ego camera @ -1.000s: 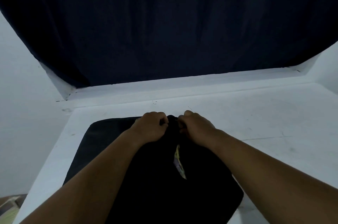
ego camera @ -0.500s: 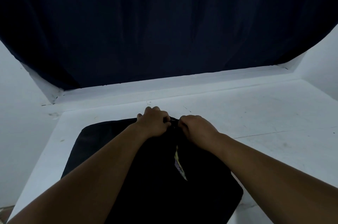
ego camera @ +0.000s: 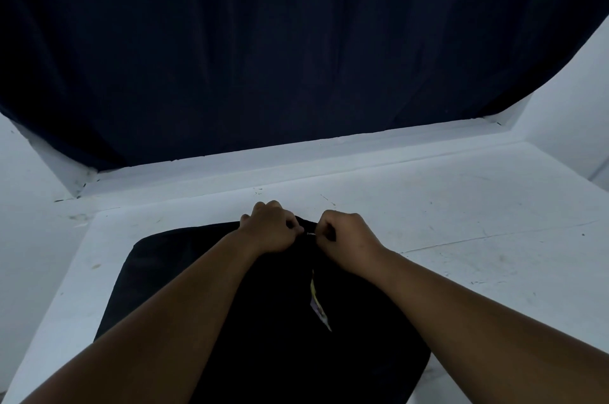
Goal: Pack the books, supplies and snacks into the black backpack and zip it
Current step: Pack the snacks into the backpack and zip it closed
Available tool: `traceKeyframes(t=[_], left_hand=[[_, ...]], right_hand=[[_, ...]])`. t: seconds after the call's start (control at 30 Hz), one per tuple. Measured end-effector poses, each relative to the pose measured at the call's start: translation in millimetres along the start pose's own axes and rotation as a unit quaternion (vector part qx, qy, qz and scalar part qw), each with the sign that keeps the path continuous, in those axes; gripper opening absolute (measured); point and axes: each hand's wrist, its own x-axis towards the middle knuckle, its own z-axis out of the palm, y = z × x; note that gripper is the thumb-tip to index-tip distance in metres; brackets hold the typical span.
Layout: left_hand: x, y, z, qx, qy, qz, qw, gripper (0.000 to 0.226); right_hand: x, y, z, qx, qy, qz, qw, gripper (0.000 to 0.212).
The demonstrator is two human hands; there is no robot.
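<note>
On white table (ego camera: 461, 222), near edge: black backpack (ego camera: 171, 265), lying flat under both my forearms. At its far end: my left hand (ego camera: 272, 229), fingers curled, gripping the fabric; my right hand (ego camera: 346, 240), fingers curled, pinching a small metal zipper pull (ego camera: 310, 233). Midway down: yellow wrapper edge (ego camera: 318, 301) showing through open seam. Behind table: dark curtain (ego camera: 296, 41).

Soft fabric backpack (ego camera: 204, 288) is plain black, no pattern I can see. A thin strip poking out of its opening (ego camera: 317, 301) is yellow with white and a bit of purple. The flat painted surface (ego camera: 461, 222) is white with dark scuffs. Hanging cloth curtain (ego camera: 263, 41) is solid dark navy.
</note>
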Motion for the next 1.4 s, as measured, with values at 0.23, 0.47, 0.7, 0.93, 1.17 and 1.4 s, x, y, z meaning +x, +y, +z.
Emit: traceKeyframes(t=[0.23,0.47,0.7,0.93,1.17,1.4], left_hand=[[1,-1,-2,-0.022,0.002,0.014,1.0,0.02],[1,3,-1,-0.052,0.045,0.03,0.997,0.01],[7,9,-8,-0.02,0.059,0.031,0.998,0.03],[7,4,1,-0.102,0.127,-0.023,0.986,0.029],[2,10,-4,-0.07,0.158,-0.02,0.985,0.026],[-47,24,-14,-0.004,-0.088,0.143,0.986,0.024]], right_hand=[[7,-5,-5,0.001,0.004,-0.048,0.999,0.023],[6,-6,-14,-0.095,0.009,-0.084,0.992,0.024],[7,-18,-21,-0.109,0.033,-0.139,0.984,0.026],[-30,8,-28,-0.055,-0.013,-0.192,0.98,0.025],[-63,9,-42,0.071,-0.059,-0.124,0.988,0.022],[-61,2,-43,0.111,-0.052,-0.102,0.987,0.026]])
